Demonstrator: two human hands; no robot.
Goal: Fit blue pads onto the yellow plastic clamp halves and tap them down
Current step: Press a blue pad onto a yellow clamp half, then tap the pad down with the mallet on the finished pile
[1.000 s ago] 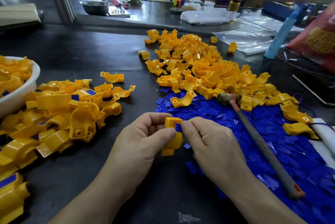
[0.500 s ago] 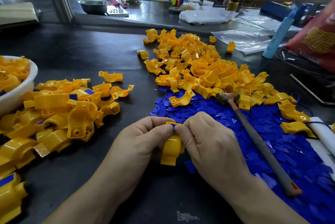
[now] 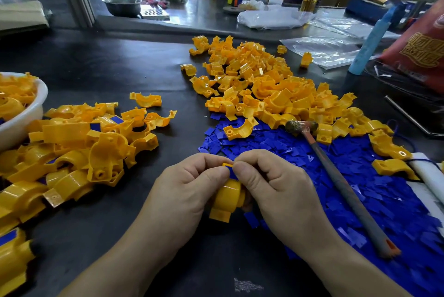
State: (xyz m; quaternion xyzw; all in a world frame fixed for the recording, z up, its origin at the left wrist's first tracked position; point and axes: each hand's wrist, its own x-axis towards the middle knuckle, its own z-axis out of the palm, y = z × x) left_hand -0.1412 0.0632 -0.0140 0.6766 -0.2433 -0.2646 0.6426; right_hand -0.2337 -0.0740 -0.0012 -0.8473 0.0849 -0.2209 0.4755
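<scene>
Both hands meet over the table's near middle around one yellow clamp half (image 3: 227,197). My left hand (image 3: 189,183) grips its left side, thumb on top. My right hand (image 3: 271,183) pinches a blue pad (image 3: 231,171) against the clamp's upper end; only a sliver of the pad shows between the thumbs. A heap of bare yellow clamp halves (image 3: 262,87) lies beyond, and a spread of loose blue pads (image 3: 360,176) covers the table to the right. A small hammer (image 3: 341,183) lies on the pads, head toward the heap.
A pile of clamp halves with blue pads fitted (image 3: 79,147) lies at the left, beside a white bowl (image 3: 21,119) holding more. Plastic bags (image 3: 324,49), a blue tube (image 3: 370,42) and a red bag (image 3: 422,49) stand at the far right. A person sits behind the rail.
The clamp half has turned in my hands so its curved back faces me. My right thumb and fingers have closed in on its top end with the blue pad.
</scene>
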